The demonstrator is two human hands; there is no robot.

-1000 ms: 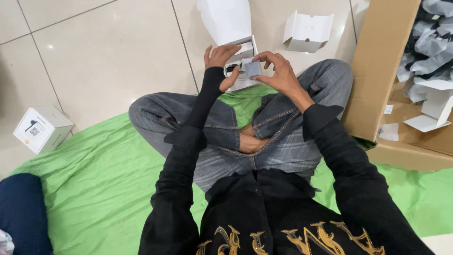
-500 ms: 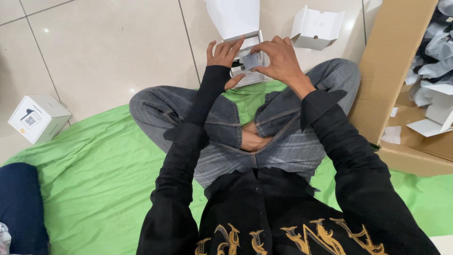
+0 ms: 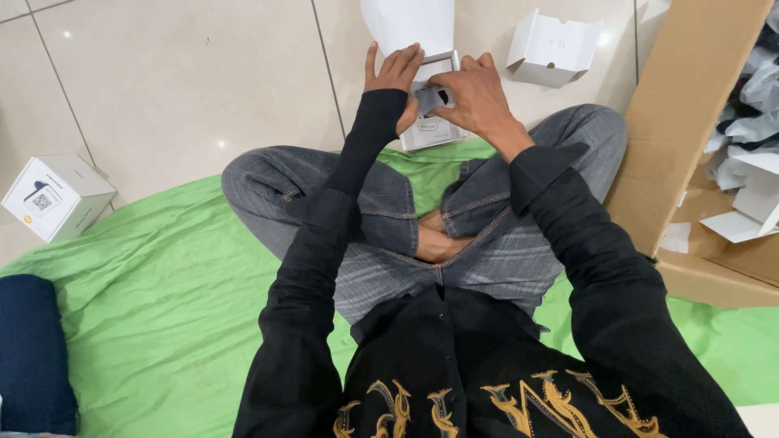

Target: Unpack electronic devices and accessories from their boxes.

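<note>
Small white cardboard box [image 3: 430,122] with its lid flap [image 3: 410,24] standing open rests on the pale tiled floor [image 3: 178,81] just beyond the person's crossed legs, and both hands are at its mouth. The left hand [image 3: 395,77] lies against the box's left side with the fingers stretched up along the flap, bracing rather than clenching. The right hand [image 3: 475,101] reaches in from the right, its fingers curled over a small grey item [image 3: 430,97] sitting at the box opening; how firmly it grips cannot be told, since the fingers hide most of it. Judging by this, the step in hand is working the grey item at the box's mouth, and it seems to call for the left hand keeping the box steady while the right one guides the piece squarely. Another open white carton [image 3: 556,47] lies on the floor to the right, well apart, and a closed white cube-shaped box [image 3: 57,196] sits far left at the edge of the green cloth [image 3: 162,308]. A large brown cardboard case [image 3: 690,130] full of crumpled packaging stands at the right.
</note>
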